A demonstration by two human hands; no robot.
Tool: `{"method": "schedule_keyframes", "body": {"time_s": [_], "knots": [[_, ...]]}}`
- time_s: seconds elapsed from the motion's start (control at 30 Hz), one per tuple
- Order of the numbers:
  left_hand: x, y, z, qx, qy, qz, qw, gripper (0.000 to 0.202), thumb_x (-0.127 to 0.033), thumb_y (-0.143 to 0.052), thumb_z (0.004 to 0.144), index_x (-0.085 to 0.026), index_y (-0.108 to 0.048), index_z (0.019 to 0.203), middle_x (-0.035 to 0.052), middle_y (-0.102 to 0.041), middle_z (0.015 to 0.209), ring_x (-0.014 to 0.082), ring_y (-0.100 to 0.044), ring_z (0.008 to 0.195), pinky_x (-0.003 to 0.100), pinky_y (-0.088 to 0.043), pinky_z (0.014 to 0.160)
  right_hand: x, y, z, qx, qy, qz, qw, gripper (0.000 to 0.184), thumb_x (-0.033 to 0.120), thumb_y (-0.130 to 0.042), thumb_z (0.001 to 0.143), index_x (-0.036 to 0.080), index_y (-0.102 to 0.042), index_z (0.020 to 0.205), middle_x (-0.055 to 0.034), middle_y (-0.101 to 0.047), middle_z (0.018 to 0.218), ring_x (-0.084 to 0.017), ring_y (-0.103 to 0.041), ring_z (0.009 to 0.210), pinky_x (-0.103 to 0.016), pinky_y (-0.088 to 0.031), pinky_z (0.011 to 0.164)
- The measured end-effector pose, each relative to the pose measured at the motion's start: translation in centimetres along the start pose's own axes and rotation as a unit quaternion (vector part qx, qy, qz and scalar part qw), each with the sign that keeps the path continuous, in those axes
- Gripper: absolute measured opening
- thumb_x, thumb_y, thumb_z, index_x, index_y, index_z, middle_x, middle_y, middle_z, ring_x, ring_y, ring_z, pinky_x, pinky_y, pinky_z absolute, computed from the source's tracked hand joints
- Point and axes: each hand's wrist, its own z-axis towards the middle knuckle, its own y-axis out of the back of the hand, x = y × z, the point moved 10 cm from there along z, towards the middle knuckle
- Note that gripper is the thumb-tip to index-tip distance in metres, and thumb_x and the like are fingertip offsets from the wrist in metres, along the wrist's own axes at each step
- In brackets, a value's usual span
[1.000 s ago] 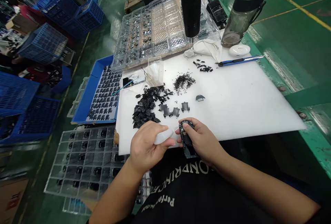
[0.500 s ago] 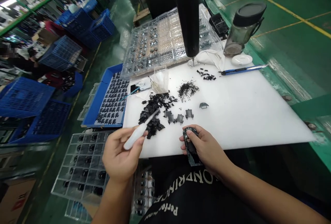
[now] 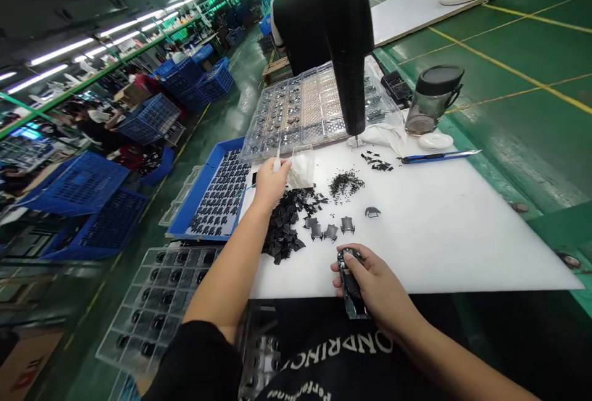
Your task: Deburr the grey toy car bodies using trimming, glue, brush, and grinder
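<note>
Dark glossy casing (image 3: 350, 281) is clenched steadily in the right hand (image 3: 374, 284), a secure wrap, at the near edge of the white plastic board (image 3: 439, 247); a slim pale tool (image 3: 277, 163) is gripped by the left hand (image 3: 272, 184) above the board's far corner.

This is a factory assembly floor: glossy green painted concrete (image 3: 522, 136) with yellow lines, stacked blue plastic mesh crates (image 3: 150, 118), clear plastic parts trays (image 3: 296, 108), and long white strip lights (image 3: 60, 51) overhead.

Left arm (image 3: 226, 271) reaches forward across the body, wrist slightly bent, left hand (image 3: 272, 184) raised with fingers pinched. Right hand (image 3: 372, 284) sits low near the torso, fingers curled in a closed grip, right forearm (image 3: 444, 351) angled in from the side.
</note>
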Motion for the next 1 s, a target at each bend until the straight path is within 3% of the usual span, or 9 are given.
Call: {"method": "schedule_keyframes", "body": {"time_s": [0.07, 0.13, 0.23, 0.3, 0.43, 0.57, 0.83, 1.0], "knots": [[-0.1, 0.4, 0.1, 0.004, -0.012, 0.008, 1.000, 0.020, -0.033, -0.065, 0.078, -0.015, -0.063, 0.086, 0.0000, -0.061, 0.070, 0.0126, -0.056, 0.064, 0.024, -0.049, 0.061, -0.1, 0.0, 0.0, 0.001, 0.006, 0.005, 1.000, 0.036, 0.052, -0.057, 0.090, 0.024, -0.056, 0.112, -0.0043, -0.067, 0.091, -0.020, -0.065, 0.069, -0.037, -0.057, 0.064], [-1.2, 2.2, -0.9, -0.021, -0.052, 0.021, 0.998, 0.020, -0.034, -0.064, 0.080, -0.015, -0.064, 0.086, 0.0005, -0.063, 0.072, 0.0130, -0.059, 0.069, 0.024, -0.049, 0.066, 0.0, -0.1, -0.2, 0.006, 0.008, 0.011, 1.000, 0.035, 0.051, -0.056, 0.091, 0.023, -0.056, 0.111, -0.0045, -0.067, 0.090, -0.020, -0.065, 0.069, -0.037, -0.056, 0.065], [-5.0, 5.9, -5.0, -0.107, -0.175, 0.050, 0.977, 0.020, -0.036, -0.065, 0.083, -0.016, -0.066, 0.088, 0.0016, -0.066, 0.078, 0.0126, -0.061, 0.073, 0.025, -0.050, 0.071, 0.3, -0.5, -0.3, 0.013, 0.008, 0.016, 1.000, 0.031, 0.049, -0.055, 0.091, 0.023, -0.056, 0.109, -0.0040, -0.067, 0.089, -0.019, -0.065, 0.069, -0.036, -0.056, 0.065], [-7.5, 6.6, -8.7, -0.116, -0.230, 0.038, 0.965, 0.020, -0.037, -0.065, 0.085, -0.017, -0.067, 0.087, 0.0020, -0.068, 0.079, 0.0119, -0.063, 0.071, 0.025, -0.051, 0.071, 0.4, -0.6, -0.4, 0.010, 0.001, 0.011, 1.000, 0.029, 0.047, -0.056, 0.092, 0.023, -0.056, 0.108, -0.0034, -0.067, 0.088, -0.018, -0.065, 0.068, -0.035, -0.056, 0.064], [-8.9, 2.8, -14.2, 0.034, -0.216, -0.069, 0.973, 0.018, -0.035, -0.063, 0.088, -0.017, -0.065, 0.084, 0.0024, -0.070, 0.076, 0.0116, -0.066, 0.066, 0.024, -0.054, 0.063, 0.6, -0.7, -0.3, 0.008, -0.001, -0.001, 1.000, 0.026, 0.045, -0.055, 0.093, 0.024, -0.055, 0.109, -0.0023, -0.067, 0.086, -0.017, -0.065, 0.067, -0.033, -0.056, 0.063], [-6.9, -0.5, -16.1, 0.122, -0.155, -0.106, 0.975, 0.010, -0.029, -0.066, 0.087, -0.019, -0.068, 0.088, 0.0036, -0.071, 0.082, 0.0133, -0.067, 0.072, 0.025, -0.055, 0.067, 0.8, -0.6, -0.4, 0.009, 0.007, -0.019, 1.000, 0.026, 0.045, -0.054, 0.093, 0.024, -0.056, 0.109, -0.0018, -0.067, 0.087, -0.018, -0.066, 0.069, -0.035, -0.057, 0.065], [-5.3, -1.4, -16.1, 0.154, -0.137, -0.033, 0.978, 0.009, -0.028, -0.068, 0.085, -0.020, -0.070, 0.089, 0.0033, -0.072, 0.084, 0.0148, -0.067, 0.080, 0.027, -0.054, 0.074, 1.0, -0.6, -0.6, 0.005, 0.005, -0.030, 1.000, 0.023, 0.042, -0.054, 0.093, 0.024, -0.056, 0.107, -0.0018, -0.068, 0.087, -0.018, -0.067, 0.068, -0.034, -0.056, 0.063], [-5.0, -0.2, -16.3, 0.123, -0.130, -0.070, 0.981, 0.011, -0.029, -0.067, 0.085, -0.018, -0.069, 0.089, 0.0047, -0.071, 0.084, 0.0151, -0.068, 0.077, 0.027, -0.056, 0.073, 1.1, -0.7, -0.6, 0.006, 0.009, -0.021, 1.000, 0.024, 0.042, -0.054, 0.093, 0.024, -0.056, 0.108, -0.0023, -0.069, 0.086, -0.018, -0.067, 0.068, -0.033, -0.057, 0.062]]}}
